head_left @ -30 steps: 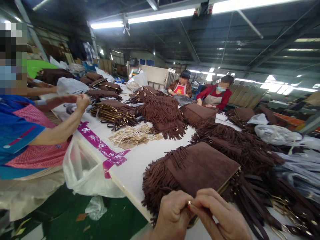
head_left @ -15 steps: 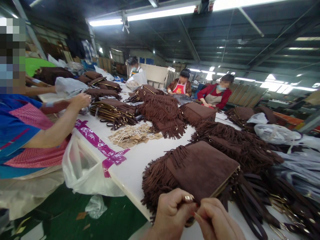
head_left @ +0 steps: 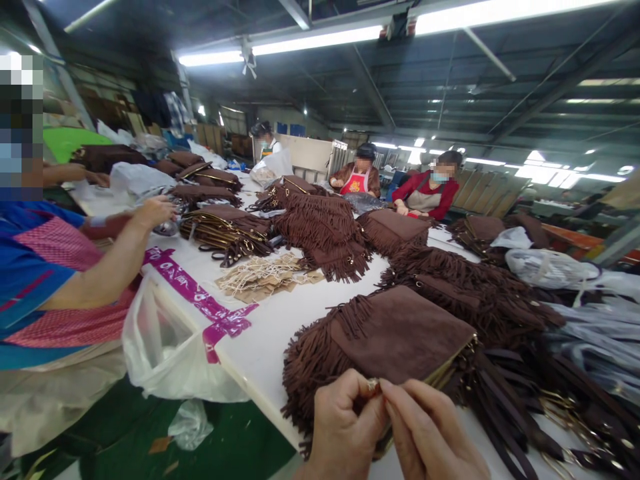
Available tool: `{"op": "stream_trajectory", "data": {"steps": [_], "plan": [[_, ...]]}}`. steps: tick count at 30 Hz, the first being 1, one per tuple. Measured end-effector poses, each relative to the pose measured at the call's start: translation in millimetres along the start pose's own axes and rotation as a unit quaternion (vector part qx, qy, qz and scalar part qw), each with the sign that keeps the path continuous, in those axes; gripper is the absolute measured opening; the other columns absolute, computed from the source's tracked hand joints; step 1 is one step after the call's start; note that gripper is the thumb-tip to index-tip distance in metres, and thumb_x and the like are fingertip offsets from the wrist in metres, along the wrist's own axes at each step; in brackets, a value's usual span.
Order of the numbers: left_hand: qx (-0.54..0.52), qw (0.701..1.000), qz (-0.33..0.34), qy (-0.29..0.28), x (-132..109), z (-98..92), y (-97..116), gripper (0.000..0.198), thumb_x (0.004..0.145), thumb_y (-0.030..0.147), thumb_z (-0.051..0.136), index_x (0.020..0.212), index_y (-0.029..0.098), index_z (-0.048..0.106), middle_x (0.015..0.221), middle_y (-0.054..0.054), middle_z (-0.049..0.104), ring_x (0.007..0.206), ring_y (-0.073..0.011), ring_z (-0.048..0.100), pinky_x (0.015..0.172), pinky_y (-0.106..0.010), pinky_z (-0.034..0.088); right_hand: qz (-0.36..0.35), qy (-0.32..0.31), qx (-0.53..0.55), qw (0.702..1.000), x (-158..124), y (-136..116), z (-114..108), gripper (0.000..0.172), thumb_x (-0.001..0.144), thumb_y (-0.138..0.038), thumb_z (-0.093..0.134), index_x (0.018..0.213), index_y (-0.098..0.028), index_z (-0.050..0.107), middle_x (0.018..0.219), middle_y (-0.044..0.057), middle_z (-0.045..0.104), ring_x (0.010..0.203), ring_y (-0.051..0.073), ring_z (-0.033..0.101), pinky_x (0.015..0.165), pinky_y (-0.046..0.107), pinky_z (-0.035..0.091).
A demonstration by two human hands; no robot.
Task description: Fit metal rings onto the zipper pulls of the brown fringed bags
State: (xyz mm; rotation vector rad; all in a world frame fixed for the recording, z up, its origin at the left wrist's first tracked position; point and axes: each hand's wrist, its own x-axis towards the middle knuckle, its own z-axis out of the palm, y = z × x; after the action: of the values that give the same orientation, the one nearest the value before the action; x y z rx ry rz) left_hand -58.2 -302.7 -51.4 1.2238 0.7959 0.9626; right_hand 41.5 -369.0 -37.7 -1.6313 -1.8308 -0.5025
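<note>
A brown suede fringed bag (head_left: 400,333) lies on the white table (head_left: 280,320) right in front of me, fringe hanging toward the table's left edge. My left hand (head_left: 345,427) and my right hand (head_left: 430,433) meet at the bag's near corner. Both are closed in a pinch around a small gold metal piece (head_left: 373,385) at the bag's edge. Dark straps with gold hardware (head_left: 505,413) trail from the bag to the right.
Stacks of brown fringed bags (head_left: 320,227) cover the table, with a pile of paper tags (head_left: 265,277) and purple tape (head_left: 200,300). A clear plastic bag (head_left: 165,347) hangs off the left edge. A person in blue (head_left: 45,280) works at left; others sit at the far end.
My two hands have shifted slightly up against the bag's corner and keep working the small gold piece. The person at left has lowered their hand toward the table.
</note>
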Motion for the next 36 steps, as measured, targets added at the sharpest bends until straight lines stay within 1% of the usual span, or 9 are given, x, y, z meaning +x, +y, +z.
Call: {"op": "stream_trajectory", "data": {"steps": [4,7,10,13,15,20,26,31,36], "plan": [[0.054,0.996,0.062,-0.019,3.5,-2.1,-6.9,0.028,0.075,0.033,0.052,0.055,0.016,0.045,0.052,0.005,0.041,0.051,-0.0069,0.034,0.048,-0.019,0.029,-0.027,-0.028,0.048,0.998,10.1,8.8,-3.6,0.029,0.088,-0.019,0.044,0.117,-0.017,0.048,0.098,0.01,0.057,0.089,0.016,0.059,0.077,0.021,0.051],[0.064,0.992,0.107,-0.015,5.3,-3.0,-9.4,0.025,0.077,0.029,0.051,0.056,0.016,0.047,0.053,0.005,0.043,0.05,-0.0071,0.036,0.049,-0.019,0.031,0.043,-0.084,0.153,0.984,23.6,9.8,-11.0,0.019,0.089,-0.02,0.043,0.108,-0.021,0.049,0.092,0.003,0.058,0.084,0.011,0.058,0.073,0.016,0.049],[0.085,0.987,0.134,-0.02,5.5,-4.4,-9.5,0.022,0.076,0.024,0.051,0.056,0.016,0.049,0.052,0.005,0.044,0.05,-0.0071,0.039,0.048,-0.019,0.031,0.115,-0.178,0.235,0.949,37.6,9.4,-20.0,0.007,0.089,-0.025,0.043,0.092,-0.025,0.049,0.08,-0.004,0.055,0.071,0.009,0.055,0.062,0.015,0.046],[0.13,0.977,0.164,-0.027,5.4,-6.7,-10.0,0.021,0.077,0.021,0.05,0.057,0.015,0.05,0.052,0.004,0.046,0.051,-0.0076,0.042,0.049,-0.019,0.032,0.141,-0.257,0.251,0.923,46.5,11.4,-24.8,0.012,0.089,-0.028,0.042,0.081,-0.024,0.049,0.073,-0.005,0.051,0.065,0.008,0.05,0.058,0.017,0.041],[0.168,0.965,0.201,-0.028,5.7,-8.3,-11.3,0.023,0.08,0.021,0.049,0.058,0.015,0.051,0.053,0.003,0.048,0.051,-0.0081,0.045,0.05,-0.019,0.033,0.151,-0.278,0.255,0.914,48.9,13.8,-24.8,0.014,0.089,-0.028,0.043,0.077,-0.023,0.048,0.07,-0.006,0.049,0.063,0.008,0.048,0.057,0.018,0.039],[0.25,0.922,0.295,-0.021,6.7,-9.9,-15.6,0.026,0.082,0.019,0.044,0.058,0.015,0.051,0.052,0.003,0.049,0.05,-0.0081,0.045,0.049,-0.02,0.033,0.156,-0.303,0.262,0.903,46.9,18.1,-23.4,0.017,0.089,-0.029,0.042,0.074,-0.023,0.046,0.067,-0.006,0.046,0.061,0.008,0.045,0.054,0.018,0.036],[0.282,0.88,0.381,-0.017,9.2,-11.6,-18.9,0.041,0.09,0.033,0.03,0.056,0.017,0.045,0.049,0.003,0.047,0.048,-0.0082,0.043,0.049,-0.023,0.031,0.101,-0.305,0.218,0.922,47.5,12.9,-30.0,0.016,0.09,-0.025,0.038,0.075,-0.024,0.043,0.068,-0.004,0.049,0.06,0.01,0.05,0.054,0.02,0.041],[0.274,0.878,0.392,-0.04,11.4,-13.6,-20.5,0.045,0.092,0.035,0.022,0.057,0.017,0.045,0.049,0.002,0.047,0.048,-0.0086,0.043,0.049,-0.024,0.031,0.065,-0.282,0.176,0.941,41.9,9.2,-27.5,0.014,0.087,-0.019,0.039,0.075,-0.024,0.045,0.068,-0.002,0.053,0.058,0.012,0.054,0.052,0.022,0.044],[0.247,0.891,0.38,-0.028,9.9,-13.0,-18.0,0.036,0.09,0.029,0.031,0.061,0.017,0.048,0.052,0.002,0.054,0.05,-0.0079,0.048,0.05,-0.022,0.033,0.023,-0.2,0.133,0.971,25.2,11.1,-19.8,0.019,0.089,-0.021,0.041,0.07,-0.023,0.041,0.06,-0.005,0.048,0.049,0.008,0.051,0.046,0.014,0.043]]}}
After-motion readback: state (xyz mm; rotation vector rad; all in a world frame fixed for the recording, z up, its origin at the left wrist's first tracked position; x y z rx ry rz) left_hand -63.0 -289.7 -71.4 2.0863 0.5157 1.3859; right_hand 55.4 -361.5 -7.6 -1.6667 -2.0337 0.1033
